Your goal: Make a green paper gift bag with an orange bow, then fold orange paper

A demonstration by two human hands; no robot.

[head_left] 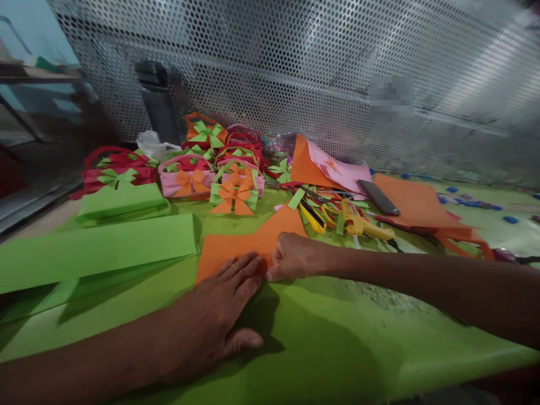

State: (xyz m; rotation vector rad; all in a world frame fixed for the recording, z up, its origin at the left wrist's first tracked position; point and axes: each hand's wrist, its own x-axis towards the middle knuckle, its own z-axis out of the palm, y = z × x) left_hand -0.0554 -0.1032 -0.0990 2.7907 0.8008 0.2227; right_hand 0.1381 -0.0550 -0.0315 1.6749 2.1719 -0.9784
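A folded sheet of orange paper [236,247] lies on the green tabletop in front of me. My left hand [215,309] rests flat on its near part, fingers stretched out and thumb spread to the side. Close by, my right hand [291,257] is curled into a fist, pressing down at the sheet's near edge with the thumb low. No tool shows in that fist. Beyond it the orange sheet rises to a point, where a small green paper strip [296,198] lies.
Folded green sheets [97,253] lie at left. Several paper baskets with bows [234,197] stand behind, near a dark bottle [158,104]. Right of centre are a yellow-handled cutter [313,218], a yellow glue gun [358,221], a phone [378,197] and orange sheets [411,199]. Perforated metal [270,67] closes the back.
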